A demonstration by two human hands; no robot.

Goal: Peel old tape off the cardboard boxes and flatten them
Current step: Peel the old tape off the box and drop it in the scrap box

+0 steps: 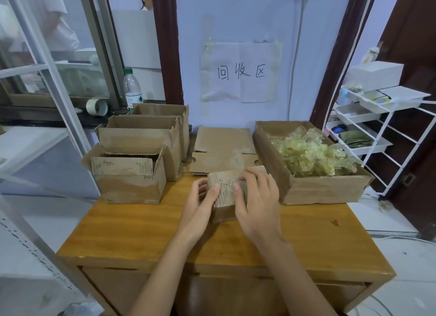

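A small closed cardboard box (226,190) with clear tape across its top sits at the middle of the wooden table (141,230). My left hand (200,204) grips its left side, thumb on the top. My right hand (256,200) wraps over its right side, fingers curled on the taped top. Behind it lies a stack of flattened cardboard (224,150). Three open cardboard boxes stand at the left: a near one (129,181), a middle one (141,136), a far one (162,110).
A large open box (313,188) at the right holds a heap of crumpled yellowish tape (311,155). A tape roll (96,106) and a water bottle (132,89) stand on the ledge at the back left. A white wire rack (372,127) stands to the right.
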